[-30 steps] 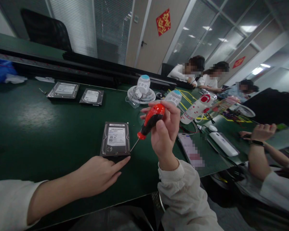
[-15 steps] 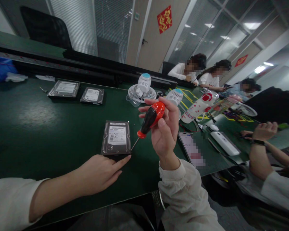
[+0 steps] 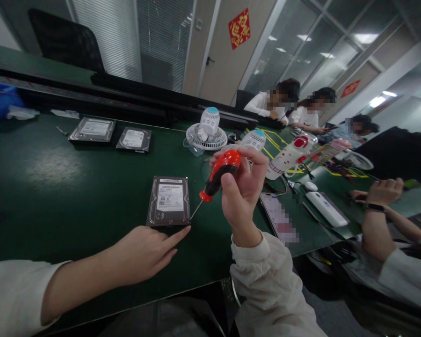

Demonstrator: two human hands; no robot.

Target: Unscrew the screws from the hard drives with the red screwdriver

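Observation:
A hard disk drive (image 3: 171,199) with a white label lies on the green table in front of me. My left hand (image 3: 149,252) rests along its near edge, index finger stretched to the near right corner; its thumb is hidden. My right hand (image 3: 245,192) grips a red and black screwdriver (image 3: 222,173) by its handle, thumb on the near side and fingers curled over the top. The screwdriver leans, its shaft running down left to the drive's near right corner beside my left fingertip. I cannot make out a screw at the tip.
Two more hard drives, one larger (image 3: 93,128) and one smaller (image 3: 134,139), lie at the back left. Small white fans (image 3: 209,124), a patterned bottle (image 3: 289,157), a phone (image 3: 279,217) and a white power strip (image 3: 327,209) are rightward. A co-worker's hands (image 3: 384,192) are farther right.
My right hand has turned about the screwdriver's handle: its fingers, spread before, now curl over it, and the handle has rotated. The drive and my left hand stay in place.

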